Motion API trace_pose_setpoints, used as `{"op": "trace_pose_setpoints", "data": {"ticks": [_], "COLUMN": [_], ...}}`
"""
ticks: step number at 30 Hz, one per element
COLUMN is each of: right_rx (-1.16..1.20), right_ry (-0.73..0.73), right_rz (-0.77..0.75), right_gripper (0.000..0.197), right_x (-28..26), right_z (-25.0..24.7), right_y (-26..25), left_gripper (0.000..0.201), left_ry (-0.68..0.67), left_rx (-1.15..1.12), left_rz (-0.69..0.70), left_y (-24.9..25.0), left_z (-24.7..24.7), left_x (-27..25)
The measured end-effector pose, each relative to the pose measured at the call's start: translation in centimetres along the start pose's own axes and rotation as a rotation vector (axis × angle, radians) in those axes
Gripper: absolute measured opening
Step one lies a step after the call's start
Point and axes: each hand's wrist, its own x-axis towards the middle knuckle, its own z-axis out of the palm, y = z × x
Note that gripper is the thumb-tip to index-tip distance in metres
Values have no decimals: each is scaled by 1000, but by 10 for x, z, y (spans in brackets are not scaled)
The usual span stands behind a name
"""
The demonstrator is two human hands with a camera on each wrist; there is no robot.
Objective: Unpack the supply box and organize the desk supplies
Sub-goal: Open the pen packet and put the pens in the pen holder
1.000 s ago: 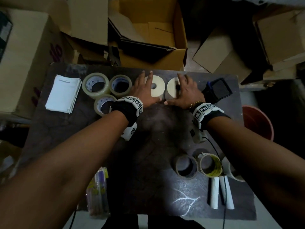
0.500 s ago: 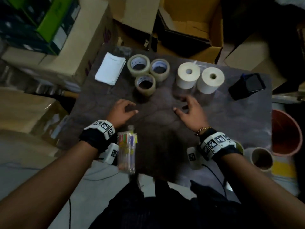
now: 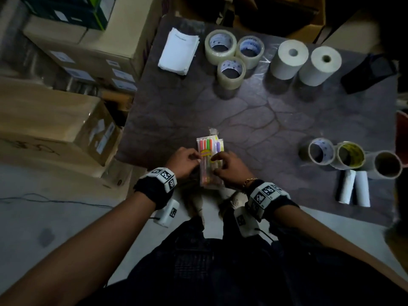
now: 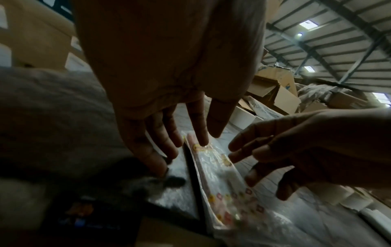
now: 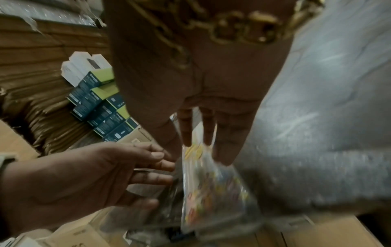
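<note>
A clear pack of coloured pens (image 3: 209,159) lies lengthwise at the near edge of the dark table (image 3: 254,120). My left hand (image 3: 186,161) is on its left side, and the straight fingertips (image 4: 201,142) touch the pack (image 4: 213,167). My right hand (image 3: 229,167) is on its right side, fingers curled and pinching the pack (image 5: 211,183). At the back stand three clear tape rolls (image 3: 217,57) and two white paper rolls (image 3: 289,62). The open supply box (image 3: 318,21) is behind the table.
A white paper stack (image 3: 178,51) lies at the back left, a black holder (image 3: 368,74) at the back right. Three more tape rolls (image 3: 350,165) and two small white rolls (image 3: 353,188) sit at the right front. Stacked cartons (image 3: 55,129) crowd the left side.
Both hands left the white paper rolls at the back and came to the near edge, where they now meet at the pen pack. The head view swung left and down.
</note>
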Motion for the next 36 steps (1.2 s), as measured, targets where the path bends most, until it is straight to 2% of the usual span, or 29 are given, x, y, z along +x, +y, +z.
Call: {"op": "trace_pose_setpoints", "data": {"ticks": [4, 7, 11, 14, 17, 19, 21, 23, 25, 27, 29, 31, 33, 36], "right_rx": [-11, 11, 116, 400, 611, 646, 643, 561, 292, -48, -304, -476, -508, -251], "right_ry": [97, 124, 142, 182, 314, 364, 397, 480, 559, 583, 551, 513, 452, 461], "right_rz": [106, 112, 113, 125, 49, 13, 48, 69, 34, -23, -115, -191, -202, -254], "right_gripper": [37, 36, 35, 28, 32, 38, 36, 27, 25, 30, 41, 50, 53, 42], "right_x": [-2, -1, 1, -2, -15, -21, -25, -26, -30, -39, -50, -60, -68, -82], "right_z": [14, 17, 18, 10, -8, -23, -41, -65, -91, -112, -125, -131, -136, -153], "right_y": [-5, -7, -9, -17, -22, -22, -20, -19, -20, -22, -26, -25, -14, 8], "left_gripper": [10, 18, 27, 27, 27, 26, 24, 16, 16, 21, 19, 14, 20, 40], "left_ry": [-79, -113, -14, 56, 33, -13, -77, -167, -271, -375, -418, -386, -266, -142], "left_rx": [-282, -472, -550, -613, -749, -828, -852, -837, -821, -889, -991, -1021, -999, -965], "left_rz": [-131, -206, -207, -205, -192, -161, -106, -47, -13, 3, 5, -8, -51, -56], "left_y": [4, 8, 16, 27, 52, 77, 104, 131, 154, 175, 195, 215, 226, 237], "left_z": [12, 21, 27, 25, 14, 6, 0, -2, 0, 5, 14, 25, 37, 53], "left_x": [-8, -9, -10, -11, -10, -6, -2, 1, 2, 3, 5, 8, 15, 21]}}
